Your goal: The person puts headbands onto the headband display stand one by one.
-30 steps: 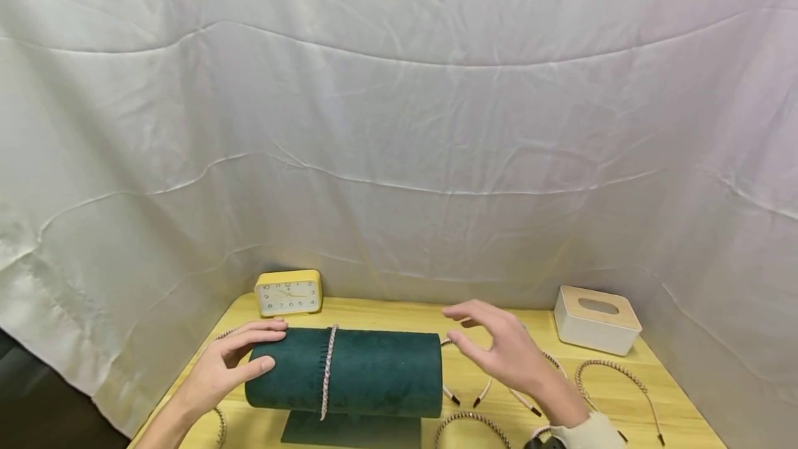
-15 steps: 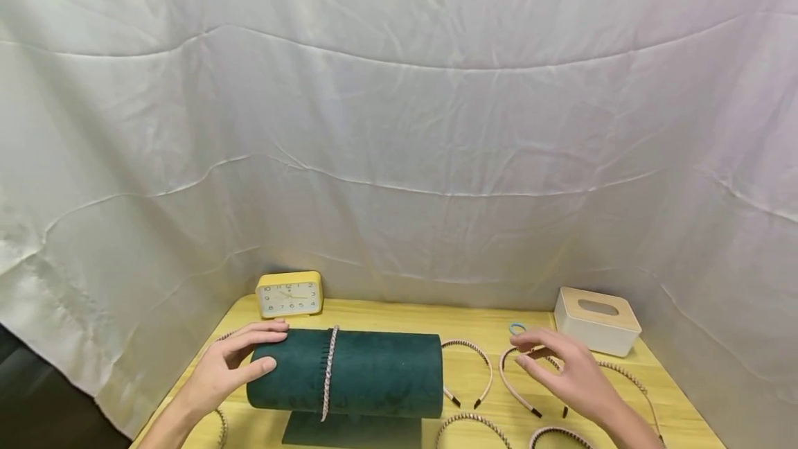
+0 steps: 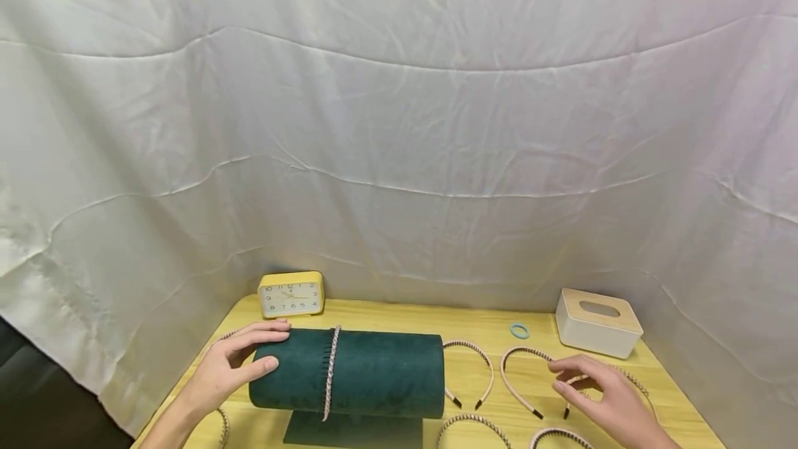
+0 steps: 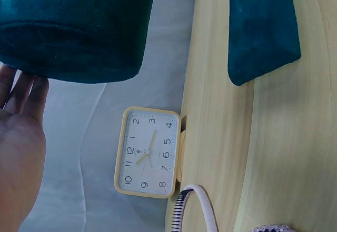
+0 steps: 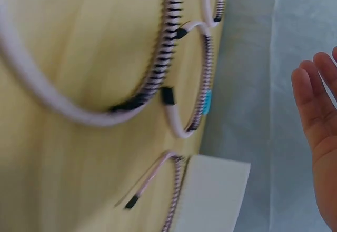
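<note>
A dark green velvety cylinder stand (image 3: 393, 374) lies level on its foot, with a braided pale headband (image 3: 330, 373) around its left part. My left hand (image 3: 218, 374) rests on the left end of the cylinder, thumb on the front and straight fingers over the top. In the left wrist view its fingers (image 4: 37, 98) touch the cylinder's end. My right hand (image 3: 607, 400) hovers over the right side of the table, fingers loosely bent and holding nothing. Below and left of it lies a pale headband (image 3: 506, 380) with dark tips. The right hand partly covers another headband (image 3: 634, 381).
More headbands lie right of the stand, including one at the front (image 3: 470, 417), and one on the left (image 3: 223, 428). A yellow clock (image 3: 291, 298) stands at the back left. A white tissue box (image 3: 595, 335) and a blue ring (image 3: 527, 331) are at the back right. Grey curtains enclose the table.
My right hand has moved right and down, away from the stand, uncovering headbands and the blue ring. The left hand stays on the cylinder.
</note>
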`<state>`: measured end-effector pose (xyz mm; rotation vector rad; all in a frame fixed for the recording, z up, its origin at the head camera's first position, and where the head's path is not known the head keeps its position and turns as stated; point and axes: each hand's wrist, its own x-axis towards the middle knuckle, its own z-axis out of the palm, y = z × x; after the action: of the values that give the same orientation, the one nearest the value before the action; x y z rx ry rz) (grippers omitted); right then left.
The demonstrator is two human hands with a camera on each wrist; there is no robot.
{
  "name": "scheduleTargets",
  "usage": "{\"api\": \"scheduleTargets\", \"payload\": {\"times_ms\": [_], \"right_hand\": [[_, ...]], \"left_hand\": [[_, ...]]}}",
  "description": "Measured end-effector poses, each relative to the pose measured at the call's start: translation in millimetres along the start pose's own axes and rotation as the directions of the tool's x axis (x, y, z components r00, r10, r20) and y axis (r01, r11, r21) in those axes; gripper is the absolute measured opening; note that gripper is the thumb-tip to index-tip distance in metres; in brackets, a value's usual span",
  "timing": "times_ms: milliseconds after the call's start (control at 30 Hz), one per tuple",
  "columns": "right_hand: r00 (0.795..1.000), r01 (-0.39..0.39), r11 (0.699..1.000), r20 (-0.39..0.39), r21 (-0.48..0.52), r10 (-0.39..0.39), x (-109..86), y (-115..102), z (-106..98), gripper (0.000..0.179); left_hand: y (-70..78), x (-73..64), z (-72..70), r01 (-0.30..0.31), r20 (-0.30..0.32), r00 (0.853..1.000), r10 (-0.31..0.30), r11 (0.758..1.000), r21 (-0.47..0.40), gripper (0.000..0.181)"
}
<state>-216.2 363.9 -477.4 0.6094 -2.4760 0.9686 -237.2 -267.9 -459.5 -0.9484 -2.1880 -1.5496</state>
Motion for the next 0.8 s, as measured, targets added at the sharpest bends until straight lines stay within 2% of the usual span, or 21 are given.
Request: {"api": "scheduleTargets", "payload": {"times_ms": [167,267,400,600,800], "right_hand": [[1.0,-0.023,0.999,0.007,-0.033,0.023,-14.4,13.9,-3.0,0.029],[0.998,-0.052,0.998,0.03,-0.02,0.053,-23.5,21.6,-3.2,0.026],[0.986,-0.125,0.992,0.113,0.018,0.123,-34.7,32.4,-4.1,0.017],[0.957,-0.186,0.98,0.238,0.068,0.165,-46.5,48.7,-5.5,0.022],[0.952,-0.227,0.971,0.227,0.078,0.204,-57.4,56.9,-2.5,0.021]], "left_hand": [[0.2,0.7,0.9,0.002,-0.005,1.0,-0.002,1.0,-0.002,0.041],[0.7,0.7,1.4,-0.001,-0.008,1.0,0.001,1.0,-0.001,0.041],[0.5,0.5,1.6,-0.006,-0.006,1.0,0.006,1.0,0.0,0.041],[-0.9,0.0,0.4,-0.005,0.001,1.0,0.005,1.0,0.002,0.041],[-1.2,-0.1,-0.1,0.004,0.006,1.0,-0.004,1.0,-0.004,0.041]]}}
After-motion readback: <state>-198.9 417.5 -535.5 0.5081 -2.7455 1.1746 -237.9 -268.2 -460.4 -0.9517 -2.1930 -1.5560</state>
